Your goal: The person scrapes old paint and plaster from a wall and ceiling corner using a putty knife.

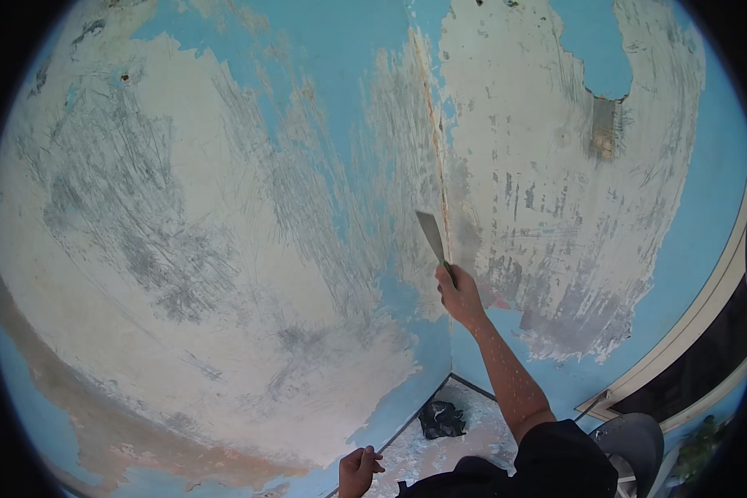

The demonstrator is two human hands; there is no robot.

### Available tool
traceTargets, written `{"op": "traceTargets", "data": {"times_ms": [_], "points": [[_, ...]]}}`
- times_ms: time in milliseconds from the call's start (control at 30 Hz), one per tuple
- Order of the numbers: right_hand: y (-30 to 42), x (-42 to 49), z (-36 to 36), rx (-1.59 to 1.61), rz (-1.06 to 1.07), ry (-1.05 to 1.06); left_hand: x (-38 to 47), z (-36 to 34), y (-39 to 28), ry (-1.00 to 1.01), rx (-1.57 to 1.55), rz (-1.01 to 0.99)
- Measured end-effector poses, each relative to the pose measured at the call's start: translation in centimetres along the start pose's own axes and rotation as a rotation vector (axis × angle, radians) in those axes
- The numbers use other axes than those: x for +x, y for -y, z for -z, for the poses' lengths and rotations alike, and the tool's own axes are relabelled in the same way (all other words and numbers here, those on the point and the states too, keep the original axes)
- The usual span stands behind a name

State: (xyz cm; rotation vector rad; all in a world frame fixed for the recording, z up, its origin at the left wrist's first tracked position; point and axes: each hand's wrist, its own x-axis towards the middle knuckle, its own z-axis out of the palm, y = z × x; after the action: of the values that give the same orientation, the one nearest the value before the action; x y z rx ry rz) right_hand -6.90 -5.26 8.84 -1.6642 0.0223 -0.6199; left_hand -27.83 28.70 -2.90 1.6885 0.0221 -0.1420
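My right hand (462, 297) grips the handle of a putty knife, its bare forearm dotted with pale flecks. The putty knife's metal blade (432, 231) points up and left, close to the inside corner of two walls. Whether the blade's edge touches the wall cannot be told. Blue paint (330, 56) survives in patches on the left wall (224, 367), around pale, scratched areas. Similar scraping marks the right wall (573, 236). Low in the view, my left hand (357, 472) is held with its fingers curled, and nothing shows in it.
A crumpled black plastic bag (442, 419) lies on the floor (473, 408) in the corner, among scattered paint flakes. A grey chair (632, 439) stands at lower right, beside a pale-framed window (685, 367). Green leaves (700, 445) show near the rim. A rusty crack (434, 127) runs down the corner.
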Motion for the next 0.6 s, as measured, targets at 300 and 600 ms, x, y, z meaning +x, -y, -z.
{"op": "traceTargets", "data": {"times_ms": [300, 600], "points": [[16.5, 20.6, -0.5, -0.416, 0.388, -0.017, 2.5, -0.6, -3.1, 0.155, 0.094, 0.063], [15.7, 19.1, -0.6, -0.259, 0.319, 0.263, 5.9, -4.9, -2.2, -0.065, -0.045, 0.043]]}}
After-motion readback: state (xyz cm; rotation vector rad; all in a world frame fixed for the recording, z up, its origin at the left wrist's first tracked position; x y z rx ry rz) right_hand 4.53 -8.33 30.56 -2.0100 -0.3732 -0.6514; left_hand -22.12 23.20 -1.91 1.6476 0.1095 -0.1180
